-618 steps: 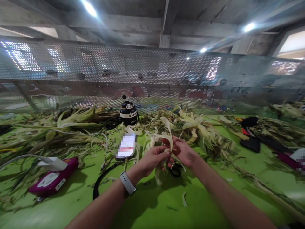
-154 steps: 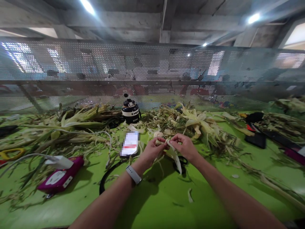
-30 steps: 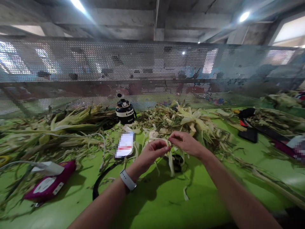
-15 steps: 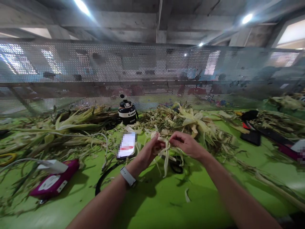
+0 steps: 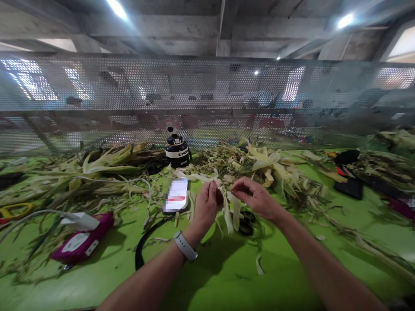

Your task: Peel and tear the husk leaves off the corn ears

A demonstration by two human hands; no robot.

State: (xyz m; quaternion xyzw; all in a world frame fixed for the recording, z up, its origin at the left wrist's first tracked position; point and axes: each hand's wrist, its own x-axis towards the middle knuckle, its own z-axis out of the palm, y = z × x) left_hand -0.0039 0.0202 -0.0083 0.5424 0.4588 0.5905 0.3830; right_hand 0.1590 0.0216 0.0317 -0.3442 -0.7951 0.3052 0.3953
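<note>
Two husk heaps [image 5: 119, 157] flank black bottle [image 5: 177, 154]; lit phone [image 5: 177, 193] near left hand [image 5: 205, 205].

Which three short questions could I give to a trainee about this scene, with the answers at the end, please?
1. Complete: Pale husk strips hang between the left hand and the ____.
2. True or false: The bottle stands farther from the person than the phone.
3. Which colour is the watch strap? A: black; B: red; C: pale grey.

Key: 1. right hand; 2. true; 3. C.
</note>
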